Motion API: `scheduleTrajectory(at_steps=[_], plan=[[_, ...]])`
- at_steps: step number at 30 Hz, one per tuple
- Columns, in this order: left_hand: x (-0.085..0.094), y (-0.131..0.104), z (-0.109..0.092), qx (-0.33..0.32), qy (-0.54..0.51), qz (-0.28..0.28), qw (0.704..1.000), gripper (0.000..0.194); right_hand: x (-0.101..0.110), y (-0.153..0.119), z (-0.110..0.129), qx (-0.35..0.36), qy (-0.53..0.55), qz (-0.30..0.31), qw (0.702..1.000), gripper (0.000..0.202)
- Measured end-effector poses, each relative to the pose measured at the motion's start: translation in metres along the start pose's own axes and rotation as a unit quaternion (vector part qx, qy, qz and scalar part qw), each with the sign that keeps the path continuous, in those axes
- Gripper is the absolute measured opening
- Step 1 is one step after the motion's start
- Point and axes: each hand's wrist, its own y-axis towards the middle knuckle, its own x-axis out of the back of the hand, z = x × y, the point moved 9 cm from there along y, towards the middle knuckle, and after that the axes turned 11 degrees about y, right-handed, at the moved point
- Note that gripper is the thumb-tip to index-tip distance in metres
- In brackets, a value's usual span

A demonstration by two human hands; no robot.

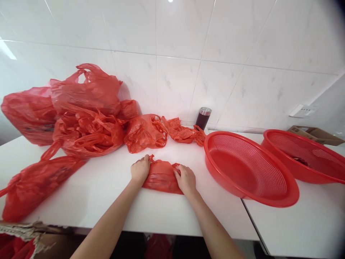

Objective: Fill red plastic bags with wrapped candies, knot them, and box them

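A small red plastic bag (163, 176) with something dark inside lies on the white table (107, 196) in front of me. My left hand (140, 169) is closed on its left top corner, where a bit of twisted plastic sticks up past the fingers. At the opposite end, my right hand (186, 178) grips the bag's right side near its handle. What the bag contains cannot be made out through the plastic. Just behind it sits a crumpled red bag (145, 132), and flattened red bags (180, 131) lie to the right of that one.
Large filled red bags (86, 93) are piled at the left, with a long red bag (40, 183) in front. A red perforated basket (234, 169) stands at right, a second basket (309, 172) beyond it. By the wall is a dark tumbler (202, 119). A torn cardboard box (45, 239) is lower left.
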Motion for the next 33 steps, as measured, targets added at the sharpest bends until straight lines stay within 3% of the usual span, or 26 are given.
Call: scheduleTrajectory(at_steps=[5, 9, 13, 16, 18, 21, 24, 26, 28, 33], plan=[[-0.001, -0.009, 0.025, 0.056, -0.022, 0.008, 0.998, 0.041, 0.014, -0.002, -0.005, -0.025, 0.086, -0.029, 0.996, 0.050], [0.000, -0.009, 0.058, 0.119, -0.058, 0.027, 0.991, 0.040, 0.026, -0.001, -0.012, -0.059, 0.159, -0.075, 0.983, 0.054], [0.020, -0.005, 0.066, 0.080, -0.103, 0.035, 0.991, 0.030, 0.030, 0.000, -0.023, -0.072, 0.215, -0.110, 0.968, 0.050], [0.052, -0.010, 0.049, 0.034, -0.105, -0.015, 0.994, 0.034, 0.026, 0.002, -0.030, -0.072, 0.249, -0.113, 0.959, 0.049], [0.069, -0.018, 0.020, -0.028, -0.098, -0.046, 0.994, 0.039, 0.023, 0.002, -0.033, -0.068, 0.267, -0.107, 0.955, 0.050], [0.066, -0.032, -0.037, -0.169, -0.085, 0.002, 0.982, 0.043, 0.024, 0.000, -0.032, -0.064, 0.287, -0.101, 0.951, 0.049], [0.053, -0.042, -0.058, -0.238, -0.064, 0.087, 0.965, 0.027, 0.029, -0.003, -0.033, -0.071, 0.304, -0.097, 0.945, 0.047], [0.056, -0.046, -0.045, -0.239, -0.060, 0.124, 0.961, 0.022, 0.029, -0.004, -0.034, -0.083, 0.311, -0.088, 0.943, 0.045], [0.068, -0.051, -0.017, -0.222, -0.066, 0.148, 0.961, 0.023, 0.026, -0.002, -0.035, -0.091, 0.313, -0.075, 0.942, 0.040], [0.113, -0.061, 0.089, -0.112, -0.073, 0.135, 0.982, 0.022, 0.018, 0.001, -0.036, -0.103, 0.292, -0.046, 0.950, 0.041]])
